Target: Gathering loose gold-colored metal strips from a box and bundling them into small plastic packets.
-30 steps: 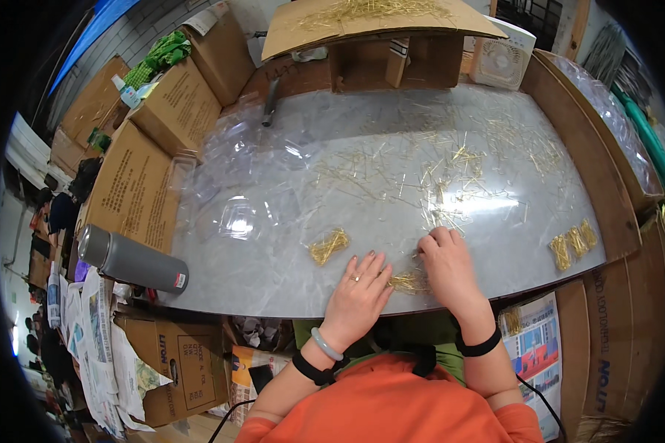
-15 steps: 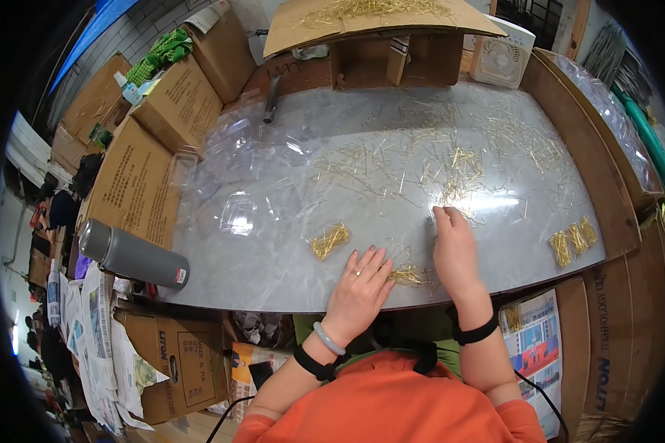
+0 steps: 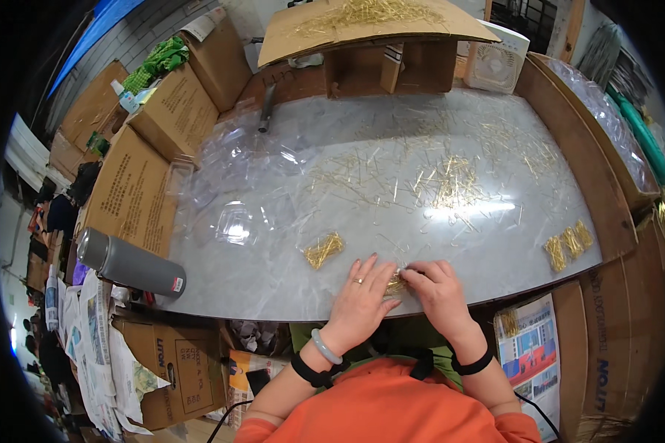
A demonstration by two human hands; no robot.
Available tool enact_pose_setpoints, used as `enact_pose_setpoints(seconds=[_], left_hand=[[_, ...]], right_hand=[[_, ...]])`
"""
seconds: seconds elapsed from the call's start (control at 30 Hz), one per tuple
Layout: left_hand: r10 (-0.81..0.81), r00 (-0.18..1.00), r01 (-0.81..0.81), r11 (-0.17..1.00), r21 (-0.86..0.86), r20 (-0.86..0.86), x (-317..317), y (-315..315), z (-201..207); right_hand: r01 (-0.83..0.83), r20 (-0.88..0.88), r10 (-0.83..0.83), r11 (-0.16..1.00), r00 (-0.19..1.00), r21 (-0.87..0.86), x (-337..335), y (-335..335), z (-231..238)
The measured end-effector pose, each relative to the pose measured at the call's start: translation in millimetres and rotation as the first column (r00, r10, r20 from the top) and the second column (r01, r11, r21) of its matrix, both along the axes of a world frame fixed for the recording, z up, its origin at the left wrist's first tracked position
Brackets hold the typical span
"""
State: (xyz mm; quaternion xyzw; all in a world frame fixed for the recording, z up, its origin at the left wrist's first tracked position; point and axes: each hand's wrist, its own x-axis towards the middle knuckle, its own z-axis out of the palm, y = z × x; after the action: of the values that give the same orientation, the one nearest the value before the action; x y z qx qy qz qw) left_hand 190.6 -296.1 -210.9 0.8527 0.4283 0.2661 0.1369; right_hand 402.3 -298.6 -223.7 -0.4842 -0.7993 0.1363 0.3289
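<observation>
At the near table edge, a small bunch of gold wire hooks (image 3: 396, 285) lies between my two hands. My left hand (image 3: 358, 297) steadies it from the left, with thumb and fingers closed about its side. From the other side my right hand (image 3: 442, 294) pinches at the bunch; its fingertips partly hide the hooks. To the left of my hands lies a neat bundle of gold hooks (image 3: 324, 250). Farther out is a loose heap of gold hooks (image 3: 457, 183), with more scattered around it.
Several finished-looking gold bundles (image 3: 567, 245) lie at the table's right edge. Clear plastic boxes (image 3: 236, 218) cover the left part. A grey flask (image 3: 133, 262) stands tilted-looking at the left edge. Cardboard boxes (image 3: 129, 192), a cardboard shelf (image 3: 355, 70) and a white fan (image 3: 495, 63) border the table.
My right hand has come back from the loose heap to the bunch beside my left hand and now pinches there. My left hand has stayed nearly in place.
</observation>
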Motion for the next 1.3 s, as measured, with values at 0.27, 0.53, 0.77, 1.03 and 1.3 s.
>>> enact_pose_setpoints(seconds=[0.27,0.53,0.77,1.03,1.3], left_hand=[[-0.092,0.996,0.092,0.996,-0.008,0.008,-2.3,1.5,-5.8],[0.063,0.992,-0.061,0.998,-0.018,0.111,-3.2,-2.6,-6.6],[0.154,0.985,-0.156,0.988,-0.015,-0.079,-1.9,-2.9,-1.7],[-0.031,0.993,0.026,0.999,-0.037,-0.115,12.6,8.8,-6.1],[-0.030,0.998,0.033,0.998,-0.055,0.058,15.1,5.9,-5.3]], right_hand=[[0.152,0.138,-0.159,0.987,0.978,0.057,-20.7,0.8,12.1],[-0.391,0.028,0.394,0.917,0.919,-0.074,-9.2,33.8,26.1],[-0.132,0.041,0.131,0.991,0.991,0.011,6.6,5.4,31.0],[-0.020,0.020,0.020,1.000,1.000,-0.002,-17.5,-26.3,13.6],[-0.219,-0.246,0.185,0.969,0.951,-0.119,0.0,8.4,24.0]])
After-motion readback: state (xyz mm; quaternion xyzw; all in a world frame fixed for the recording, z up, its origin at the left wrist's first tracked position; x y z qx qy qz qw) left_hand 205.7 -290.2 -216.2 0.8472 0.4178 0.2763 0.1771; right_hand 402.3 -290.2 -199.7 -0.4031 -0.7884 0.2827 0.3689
